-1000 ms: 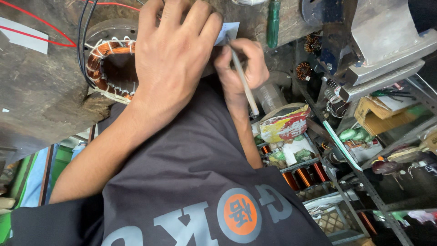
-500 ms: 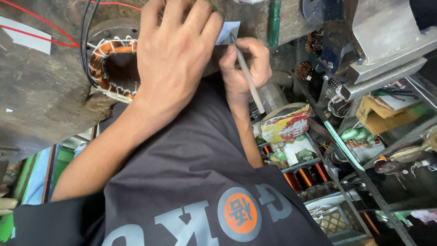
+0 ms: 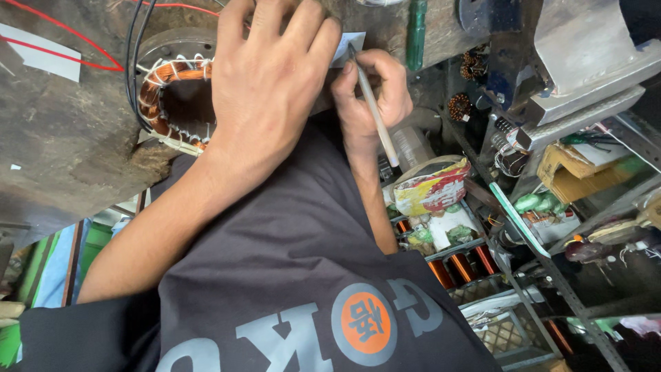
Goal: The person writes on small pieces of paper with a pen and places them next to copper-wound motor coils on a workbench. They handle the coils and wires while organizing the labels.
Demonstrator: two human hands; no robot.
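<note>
glossy copper winding [image 3: 157,81], rough worn bench [image 3: 62,138]

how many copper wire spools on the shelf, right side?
3: three copper spools side by side on the lower shelf, left, middle, right. More may be hidden behind the bags and clutter.

A worn wooden workbench [image 3: 62,138] carries a copper-wound stator [image 3: 169,103] and paper slip [image 3: 350,47].

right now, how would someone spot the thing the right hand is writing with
Start at the worn wooden bench along the top, where the left hand lies flat beside a copper-wound stator. Just right of it, the right hand pinches a pencil, its tip on a small pale paper slip. It is the only thin pale stick there, unlike the green tool handle nearby.
</note>
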